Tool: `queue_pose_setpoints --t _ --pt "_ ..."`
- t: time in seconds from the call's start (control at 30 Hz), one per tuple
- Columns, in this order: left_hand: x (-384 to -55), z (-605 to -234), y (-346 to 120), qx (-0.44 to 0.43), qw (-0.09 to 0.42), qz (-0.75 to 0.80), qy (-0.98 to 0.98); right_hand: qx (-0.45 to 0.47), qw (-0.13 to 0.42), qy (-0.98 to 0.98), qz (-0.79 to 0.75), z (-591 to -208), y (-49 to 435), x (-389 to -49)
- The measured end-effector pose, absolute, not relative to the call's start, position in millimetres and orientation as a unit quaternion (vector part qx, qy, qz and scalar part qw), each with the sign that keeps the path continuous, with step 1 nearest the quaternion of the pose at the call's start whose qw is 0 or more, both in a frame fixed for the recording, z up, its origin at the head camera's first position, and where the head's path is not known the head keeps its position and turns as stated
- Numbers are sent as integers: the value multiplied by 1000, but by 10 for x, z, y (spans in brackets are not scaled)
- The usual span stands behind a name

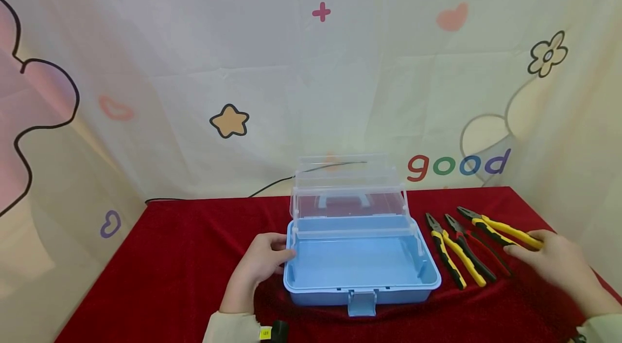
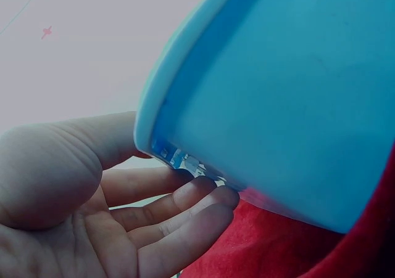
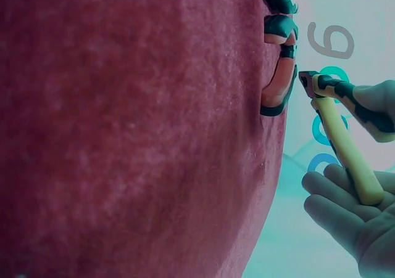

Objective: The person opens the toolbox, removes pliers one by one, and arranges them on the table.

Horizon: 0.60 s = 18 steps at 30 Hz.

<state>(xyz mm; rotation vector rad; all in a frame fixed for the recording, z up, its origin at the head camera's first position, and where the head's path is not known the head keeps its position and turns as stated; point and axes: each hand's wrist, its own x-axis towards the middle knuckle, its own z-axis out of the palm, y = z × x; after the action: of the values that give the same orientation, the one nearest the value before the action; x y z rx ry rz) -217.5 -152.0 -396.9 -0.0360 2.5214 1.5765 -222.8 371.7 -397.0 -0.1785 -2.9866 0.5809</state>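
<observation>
A light blue toolbox (image 1: 359, 264) lies with its clear lid (image 1: 350, 202) raised at the back. My left hand (image 1: 259, 259) grips its left wall, thumb over the rim and the other fingers outside; the left wrist view shows this hand (image 2: 111, 198) at the box (image 2: 271, 105) from close up. On the right, my right hand (image 1: 559, 262) holds a pair of yellow-and-black pliers (image 1: 507, 230) by the handles. In the right wrist view the thumb is on one handle of these pliers (image 3: 347, 148) and the fingers lie against the other.
Beside the toolbox lie a second pair of yellow-and-black pliers (image 1: 452, 248) and red-and-black pliers (image 1: 470, 244). A red cloth (image 1: 170, 267) covers the table. Behind it hangs a printed curtain (image 1: 272, 62), with a thin dark cable (image 1: 272, 185) along its foot.
</observation>
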Motion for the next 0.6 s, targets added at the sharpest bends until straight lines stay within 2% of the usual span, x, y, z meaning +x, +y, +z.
queue_pose_setpoints --t 0.6 --pt "-2182 -3978 -1517 -15 83 529 844 -60 23 -982 180 -3968 3777 -2312"
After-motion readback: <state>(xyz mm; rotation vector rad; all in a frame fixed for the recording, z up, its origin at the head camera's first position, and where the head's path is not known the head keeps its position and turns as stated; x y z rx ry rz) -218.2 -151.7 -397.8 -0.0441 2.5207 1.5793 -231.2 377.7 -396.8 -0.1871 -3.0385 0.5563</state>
